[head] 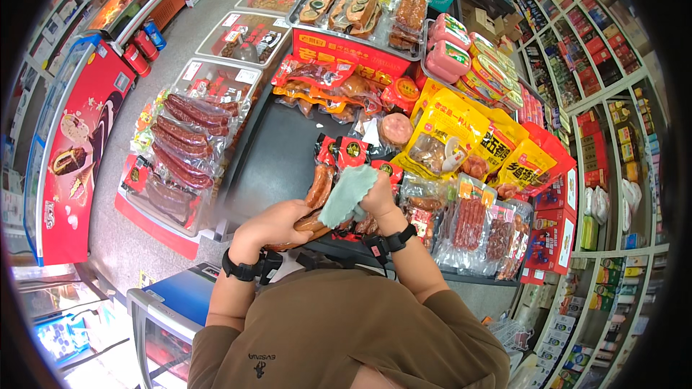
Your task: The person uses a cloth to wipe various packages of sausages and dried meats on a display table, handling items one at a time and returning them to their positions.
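Observation:
My left hand point(278, 221) grips a brown sausage package point(311, 225) close to my body, at the near edge of the dark counter point(265, 146). A pale green cloth point(348, 194) is bunched in my right hand point(380, 194), and it hangs over part of the package. Just beyond the cloth lie red-topped vacuum packs point(352, 151), and another sausage pack point(321, 183) sits beside them. The cloth hides some of these packs. Each wrist wears a black strapped device.
Dark red sausages point(186, 140) lie on lidded plastic bins point(248, 35) to the left. Yellow food bags point(446, 132) and packs of thin red sausages point(469, 216) crowd the right side. A metal tray of packaged meats point(354, 11) stands at the back. Shelving point(611, 86) lines the far right.

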The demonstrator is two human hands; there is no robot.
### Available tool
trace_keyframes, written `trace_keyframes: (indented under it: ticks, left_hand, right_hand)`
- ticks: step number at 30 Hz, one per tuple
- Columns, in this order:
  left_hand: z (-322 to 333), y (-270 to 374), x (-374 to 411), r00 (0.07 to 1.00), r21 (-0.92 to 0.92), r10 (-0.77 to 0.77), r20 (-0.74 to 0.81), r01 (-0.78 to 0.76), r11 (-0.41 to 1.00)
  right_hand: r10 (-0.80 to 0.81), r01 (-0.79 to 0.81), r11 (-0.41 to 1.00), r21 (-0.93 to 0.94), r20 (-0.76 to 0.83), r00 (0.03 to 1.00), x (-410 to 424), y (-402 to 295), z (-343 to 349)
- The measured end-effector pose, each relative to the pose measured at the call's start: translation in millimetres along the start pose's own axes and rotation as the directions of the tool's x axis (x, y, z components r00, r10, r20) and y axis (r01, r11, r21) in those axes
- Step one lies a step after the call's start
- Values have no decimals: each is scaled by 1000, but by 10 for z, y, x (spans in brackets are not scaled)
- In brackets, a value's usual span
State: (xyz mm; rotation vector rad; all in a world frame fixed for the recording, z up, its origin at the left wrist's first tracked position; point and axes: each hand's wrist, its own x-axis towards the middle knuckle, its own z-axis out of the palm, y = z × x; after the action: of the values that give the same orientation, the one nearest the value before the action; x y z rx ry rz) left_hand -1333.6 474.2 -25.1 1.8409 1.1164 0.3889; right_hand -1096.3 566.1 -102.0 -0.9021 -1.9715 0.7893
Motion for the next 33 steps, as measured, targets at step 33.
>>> trace_keyframes:
  ticks: [33]
  left_hand:
    - [-92, -372, -217, 835, -657, -298, -463, -97, 748]
  right_hand:
    - [203, -225, 963, 146, 151, 967, -83, 10, -866]
